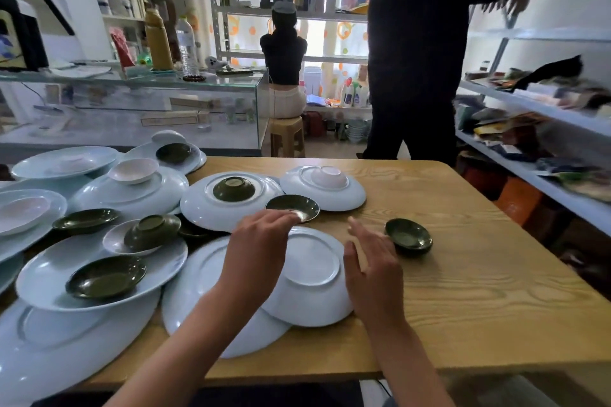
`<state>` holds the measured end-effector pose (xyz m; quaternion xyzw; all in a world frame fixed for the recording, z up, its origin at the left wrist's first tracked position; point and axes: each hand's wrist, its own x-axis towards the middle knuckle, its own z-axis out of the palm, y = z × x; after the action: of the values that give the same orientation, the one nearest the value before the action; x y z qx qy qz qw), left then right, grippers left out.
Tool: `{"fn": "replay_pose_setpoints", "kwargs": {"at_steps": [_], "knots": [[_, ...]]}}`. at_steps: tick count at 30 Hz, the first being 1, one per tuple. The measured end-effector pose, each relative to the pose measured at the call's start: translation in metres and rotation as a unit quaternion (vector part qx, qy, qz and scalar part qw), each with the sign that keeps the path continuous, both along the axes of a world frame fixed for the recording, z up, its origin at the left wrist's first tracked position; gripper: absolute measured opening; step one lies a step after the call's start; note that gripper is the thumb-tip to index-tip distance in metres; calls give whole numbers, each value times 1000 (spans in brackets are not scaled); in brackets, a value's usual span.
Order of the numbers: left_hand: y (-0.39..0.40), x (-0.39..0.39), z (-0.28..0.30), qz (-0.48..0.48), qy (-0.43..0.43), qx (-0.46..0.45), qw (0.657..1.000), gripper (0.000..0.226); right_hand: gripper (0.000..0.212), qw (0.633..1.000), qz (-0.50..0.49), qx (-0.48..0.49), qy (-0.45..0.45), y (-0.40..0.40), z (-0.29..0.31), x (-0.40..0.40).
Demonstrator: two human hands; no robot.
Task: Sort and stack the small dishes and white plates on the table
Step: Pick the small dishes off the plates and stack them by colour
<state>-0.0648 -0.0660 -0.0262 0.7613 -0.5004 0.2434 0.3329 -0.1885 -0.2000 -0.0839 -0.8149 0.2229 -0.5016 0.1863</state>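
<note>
Closest to the lens are two bare forearms coming up from the bottom edge, over a wooden table (463, 274) with strong grain. The left hand (261, 235) sits centre frame with its fingers bent, fingertips on the near rim of a small dark green dish (293, 207); looks like a light pinch on the edge, though the blur there makes it hard to be sure. The right hand (370, 258) is just right of centre, fingers straight and loosely spread, holding nothing, hovering beside another dark green dish (409, 236) that sits alone on bare wood.

Between the hands lies an upside-down white plate (310, 277), foot ring up, glossy with a faint bluish tint, resting on a bigger white plate (198, 291) below it.

Middle of the frame: an inverted white plate (228, 205) carrying an upside-down green dish (234, 188), and to its right another inverted plate (325, 188) with a pale pink dish (330, 177) flipped on top.

The whole left half is a jumble of overlapping white plates with green and pinkish little dishes scattered on them, some right side up, some flipped. The green ones are shiny olive-black.

Upper frame: a glass counter (132, 102), metal shelves (545, 109), a person in black (413, 59) standing, another seated on a stool (287, 137).
</note>
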Motion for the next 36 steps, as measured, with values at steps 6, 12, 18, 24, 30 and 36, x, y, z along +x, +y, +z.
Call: {"fn": "replay_pose_setpoints", "kwargs": {"at_steps": [6,12,18,24,30,36], "knots": [[-36,-27,0,-91,11,29,995,33,39,1000,13,-4,-4,3,3,-3],[-54,-37,-4,-114,13,47,992,35,23,999,-32,23,-35,-10,-3,-4],[-68,-47,-5,-85,-13,52,995,59,20,986,-126,93,-52,-20,-4,-5],[-74,-52,-9,-82,-21,88,992,64,19,958,-206,173,-99,-35,-9,-11],[-71,-48,-13,-86,0,116,989,63,25,946,-249,198,-65,-39,-10,-12],[-52,-39,-8,-76,15,120,990,70,45,942,-255,219,-7,-37,-8,-13]]}}
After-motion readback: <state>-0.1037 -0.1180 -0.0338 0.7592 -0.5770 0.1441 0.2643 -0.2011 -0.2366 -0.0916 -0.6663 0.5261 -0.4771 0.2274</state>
